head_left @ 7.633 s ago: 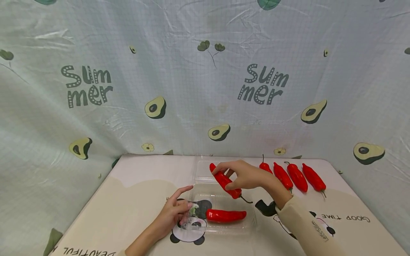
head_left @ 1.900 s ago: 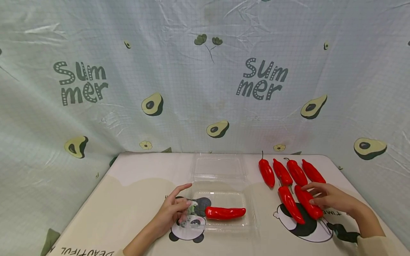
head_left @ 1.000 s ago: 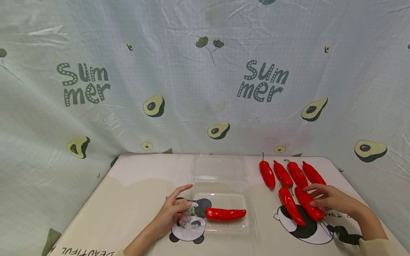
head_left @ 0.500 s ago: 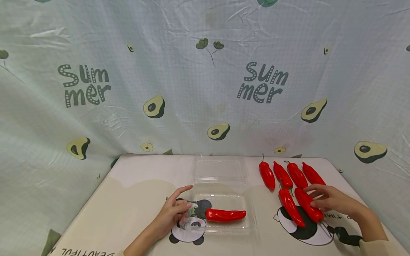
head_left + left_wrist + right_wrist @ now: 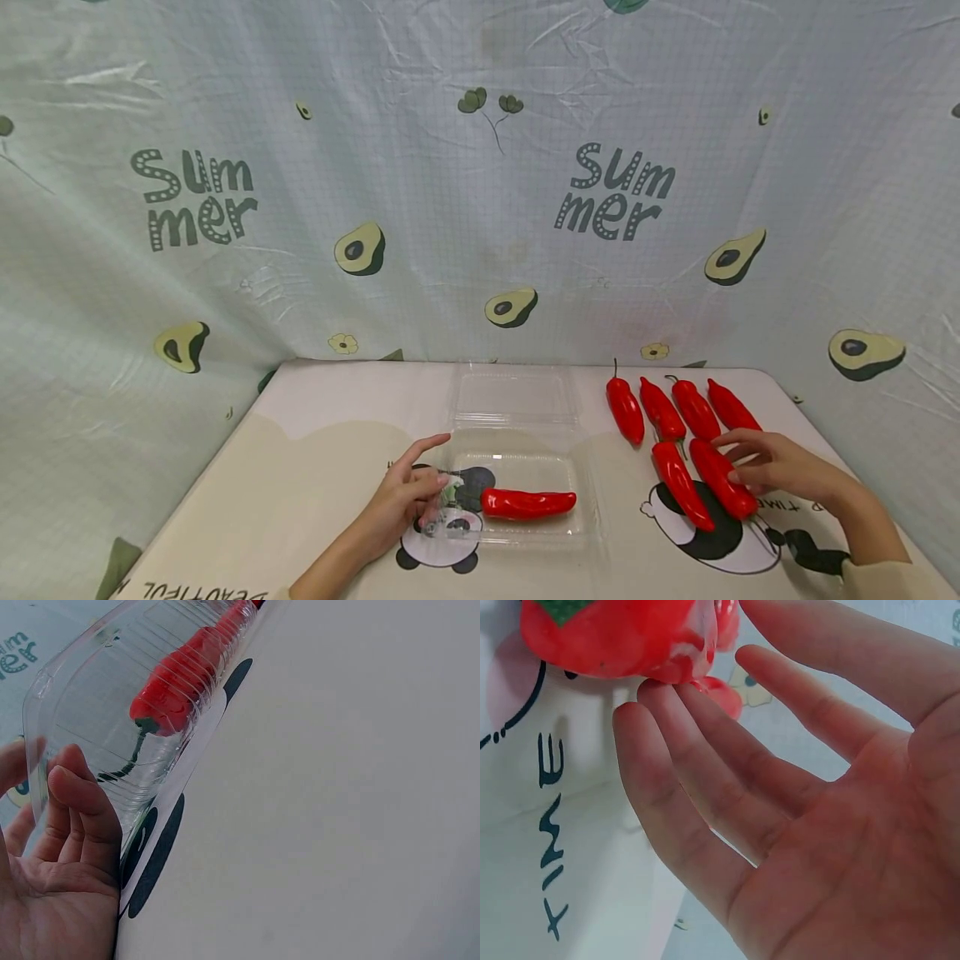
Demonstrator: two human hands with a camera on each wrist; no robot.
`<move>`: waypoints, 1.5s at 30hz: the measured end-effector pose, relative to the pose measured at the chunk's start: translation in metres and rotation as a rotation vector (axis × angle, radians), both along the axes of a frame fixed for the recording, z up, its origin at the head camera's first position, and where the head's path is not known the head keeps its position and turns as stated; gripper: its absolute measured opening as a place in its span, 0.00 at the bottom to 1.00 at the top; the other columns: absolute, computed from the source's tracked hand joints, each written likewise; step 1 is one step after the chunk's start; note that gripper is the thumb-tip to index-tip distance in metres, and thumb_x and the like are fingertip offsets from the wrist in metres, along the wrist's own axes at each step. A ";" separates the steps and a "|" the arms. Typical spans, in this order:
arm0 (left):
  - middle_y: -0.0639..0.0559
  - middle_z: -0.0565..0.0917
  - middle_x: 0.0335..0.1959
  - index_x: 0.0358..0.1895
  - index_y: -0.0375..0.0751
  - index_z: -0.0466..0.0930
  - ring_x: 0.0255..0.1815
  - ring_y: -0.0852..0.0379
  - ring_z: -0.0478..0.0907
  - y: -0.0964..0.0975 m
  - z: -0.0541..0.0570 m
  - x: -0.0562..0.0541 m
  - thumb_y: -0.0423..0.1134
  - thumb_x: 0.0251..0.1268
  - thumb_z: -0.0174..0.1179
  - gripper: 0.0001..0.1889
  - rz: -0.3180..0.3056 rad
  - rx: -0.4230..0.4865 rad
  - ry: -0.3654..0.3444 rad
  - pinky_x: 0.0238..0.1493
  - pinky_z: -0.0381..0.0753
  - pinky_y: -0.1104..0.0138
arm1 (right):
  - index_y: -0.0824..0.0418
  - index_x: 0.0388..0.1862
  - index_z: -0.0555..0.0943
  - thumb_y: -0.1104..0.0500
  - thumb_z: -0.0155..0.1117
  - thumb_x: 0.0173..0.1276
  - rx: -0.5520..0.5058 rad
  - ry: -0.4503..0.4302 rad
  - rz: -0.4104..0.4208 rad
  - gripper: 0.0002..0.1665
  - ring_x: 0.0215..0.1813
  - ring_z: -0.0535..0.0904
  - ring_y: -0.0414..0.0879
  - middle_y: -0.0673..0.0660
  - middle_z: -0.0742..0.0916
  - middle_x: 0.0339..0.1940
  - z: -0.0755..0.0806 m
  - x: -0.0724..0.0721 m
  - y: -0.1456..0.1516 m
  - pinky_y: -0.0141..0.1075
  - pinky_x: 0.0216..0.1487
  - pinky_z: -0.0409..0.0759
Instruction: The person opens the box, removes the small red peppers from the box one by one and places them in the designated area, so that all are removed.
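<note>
My left hand [image 5: 405, 496] grips the left edge of an open clear plastic container [image 5: 588, 471], its index finger stretched out. Inside the container lies one red pepper [image 5: 528, 503], its green stem toward the left hand in the left wrist view. At the right, my right hand [image 5: 780, 467] touches a red pepper [image 5: 723, 479] on the table with loosely extended fingers. In the right wrist view those fingers [image 5: 694, 757] reach the pepper's underside [image 5: 622, 645] without curling round it. Another red pepper [image 5: 681, 486] lies just left of the touched one.
Several more red peppers [image 5: 625, 412] form a row at the back right of the table [image 5: 322, 475]. The container's raised clear lid [image 5: 513, 396] leans toward the back. A printed curtain [image 5: 450, 192] hangs behind the table.
The right hand held a pepper over the container several seconds ago; it has since moved right, where two peppers now lie in front of the back row. Over the last second both hands stay still.
</note>
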State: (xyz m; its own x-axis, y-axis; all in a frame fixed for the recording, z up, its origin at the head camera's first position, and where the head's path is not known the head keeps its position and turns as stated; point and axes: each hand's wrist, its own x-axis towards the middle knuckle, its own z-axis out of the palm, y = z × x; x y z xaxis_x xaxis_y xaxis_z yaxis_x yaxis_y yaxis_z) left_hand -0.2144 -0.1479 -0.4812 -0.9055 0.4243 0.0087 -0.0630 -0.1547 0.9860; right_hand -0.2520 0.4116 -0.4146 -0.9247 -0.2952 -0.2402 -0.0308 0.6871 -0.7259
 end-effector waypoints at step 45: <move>0.61 0.75 0.22 0.82 0.38 0.48 0.19 0.65 0.71 0.000 -0.001 -0.001 0.35 0.76 0.56 0.37 -0.003 0.007 0.033 0.24 0.72 0.74 | 0.60 0.68 0.75 0.59 0.70 0.70 -0.048 0.415 0.087 0.29 0.52 0.85 0.49 0.65 0.84 0.60 0.049 0.022 -0.091 0.33 0.40 0.87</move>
